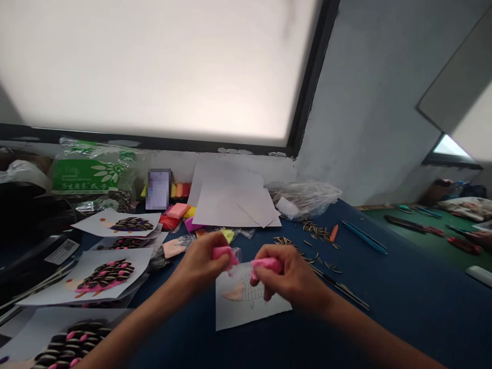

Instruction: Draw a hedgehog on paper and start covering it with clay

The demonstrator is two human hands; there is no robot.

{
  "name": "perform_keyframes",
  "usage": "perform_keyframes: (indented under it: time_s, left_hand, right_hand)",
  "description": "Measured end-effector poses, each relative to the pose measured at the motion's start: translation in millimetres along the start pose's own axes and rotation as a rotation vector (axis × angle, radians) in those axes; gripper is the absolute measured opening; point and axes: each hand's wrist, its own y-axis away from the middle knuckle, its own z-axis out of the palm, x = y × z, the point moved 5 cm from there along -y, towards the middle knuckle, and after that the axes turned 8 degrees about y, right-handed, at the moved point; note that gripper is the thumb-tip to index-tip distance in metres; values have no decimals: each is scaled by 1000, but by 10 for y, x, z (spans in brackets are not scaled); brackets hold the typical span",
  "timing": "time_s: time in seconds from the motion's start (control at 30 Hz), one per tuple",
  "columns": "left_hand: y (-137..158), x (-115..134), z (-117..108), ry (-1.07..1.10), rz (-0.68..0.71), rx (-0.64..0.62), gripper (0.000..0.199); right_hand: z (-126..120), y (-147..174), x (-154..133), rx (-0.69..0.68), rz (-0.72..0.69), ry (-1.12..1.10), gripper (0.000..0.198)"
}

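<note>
My left hand [203, 261] is closed on a piece of pink modelling clay [222, 252], with clear plastic wrap [236, 253] around its edge. In the fingers of my right hand [288, 274] is pinched a second lump of pink clay [267, 264], a little apart from the first. Below both hands lies a white paper [246, 312] with a drawn animal outline; its pointed snout is filled with peach clay [235, 292]. My right hand hides part of the drawing.
Finished seed-and-clay hedgehog pictures [105, 277] are stacked at left. Clay packs [179, 210] and blank white sheets [226, 200] stand behind. To the right lie scattered sunflower seeds [315, 230], an orange clay stick [334, 233], a blue pen [363, 236] and thin rods [346, 289].
</note>
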Motion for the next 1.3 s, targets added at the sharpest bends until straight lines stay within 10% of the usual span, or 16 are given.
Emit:
perform_keyframes:
  time_s: [0.33, 0.9, 1.07, 1.3]
  left_hand:
    - [-188, -292, -491, 4, -87, 38, 40]
    - [-124, -377, -371, -79, 95, 150, 22]
    - [-42, -183, -101, 114, 67, 48, 23]
    - [183, -40, 566, 583, -136, -325, 61]
  right_hand:
    - [-169, -117, 135, 67, 146, -367, 26]
    - [33, -118, 271, -44, 246, -250, 14]
    - [54, -99, 285, 7, 214, -138, 17]
    - [66, 7, 8, 239, -235, 371, 11]
